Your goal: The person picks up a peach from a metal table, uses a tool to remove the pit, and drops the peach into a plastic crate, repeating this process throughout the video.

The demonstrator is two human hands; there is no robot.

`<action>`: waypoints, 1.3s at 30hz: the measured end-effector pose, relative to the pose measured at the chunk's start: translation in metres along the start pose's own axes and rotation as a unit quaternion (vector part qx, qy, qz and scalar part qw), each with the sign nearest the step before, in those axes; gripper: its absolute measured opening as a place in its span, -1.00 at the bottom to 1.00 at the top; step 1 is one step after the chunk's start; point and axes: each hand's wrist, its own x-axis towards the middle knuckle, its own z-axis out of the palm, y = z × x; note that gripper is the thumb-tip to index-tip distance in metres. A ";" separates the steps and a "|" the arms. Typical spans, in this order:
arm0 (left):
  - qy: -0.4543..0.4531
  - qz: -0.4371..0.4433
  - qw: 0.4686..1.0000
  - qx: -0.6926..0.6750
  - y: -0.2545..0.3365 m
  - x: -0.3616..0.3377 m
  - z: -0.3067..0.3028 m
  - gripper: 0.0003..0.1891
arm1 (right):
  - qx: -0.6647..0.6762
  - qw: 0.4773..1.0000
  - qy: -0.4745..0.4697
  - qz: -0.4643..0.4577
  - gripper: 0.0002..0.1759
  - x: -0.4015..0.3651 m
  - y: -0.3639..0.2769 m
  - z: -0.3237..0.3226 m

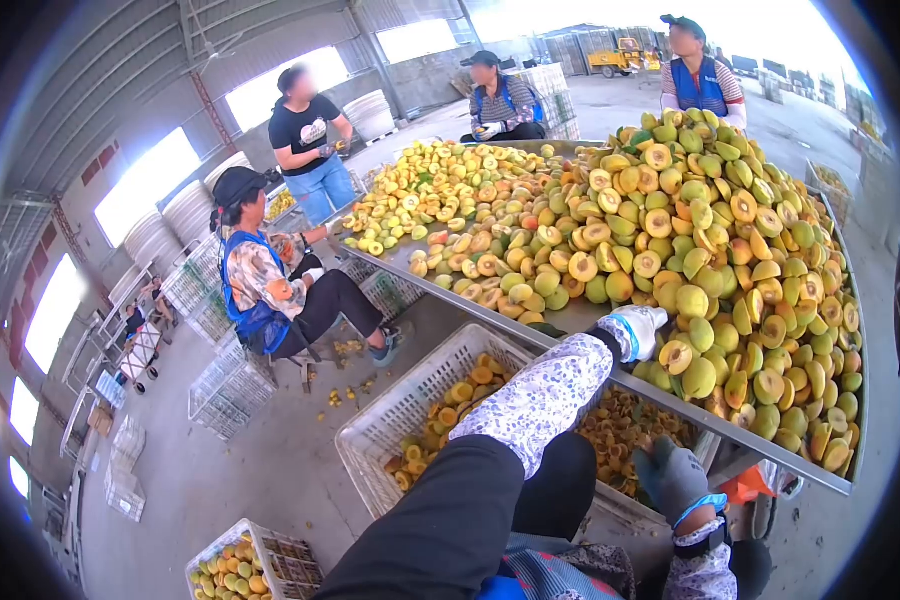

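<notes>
My left hand point(640, 330), in a white glove, reaches over the metal table's front rim point(730, 428) beside the piled fruit. Its fingers are curled closed; what they hold, if anything, is hidden. My right hand point(676, 480), in a grey glove with a blue band, is lower, in front of the table and above a crate of small fruit pieces point(625, 435). Its fingers look closed around something I cannot make out. Halved yellow-green fruit point(647, 264) lies heaped on the table, with cut faces and pits showing.
A white crate point(370, 440) holding fruit halves stands below the table's edge, and another fruit crate point(270, 560) is at bottom left. A seated person point(270, 275) is at the table's left. Three more people are around its far side. Stacked crates point(225, 390) stand on the floor.
</notes>
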 end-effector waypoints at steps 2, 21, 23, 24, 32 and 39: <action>0.000 -0.027 0.999 -0.020 -0.002 -0.001 0.000 -0.39 | 0.010 1.000 0.007 -0.016 -0.73 0.000 0.001 0.001; 0.177 -0.044 0.813 -0.553 -0.042 -0.032 -0.025 -0.48 | 0.070 0.997 0.009 -0.027 -0.79 0.016 -0.017 -0.005; 0.157 0.054 0.623 -0.764 -0.056 -0.033 -0.010 -0.58 | 0.100 0.993 0.062 -0.028 -0.73 0.023 -0.016 0.001; 0.112 0.119 0.549 -0.820 -0.050 -0.045 -0.011 -0.53 | 0.103 0.988 0.105 -0.051 -0.74 0.027 -0.019 0.002; 0.108 0.185 0.501 -0.839 0.021 -0.084 -0.001 -0.42 | 0.264 0.943 0.199 -0.033 -0.78 0.050 -0.044 -0.018; 0.180 0.184 0.550 -0.795 0.057 -0.091 0.020 -0.44 | 0.296 0.937 0.186 -0.017 -0.71 0.057 -0.043 -0.018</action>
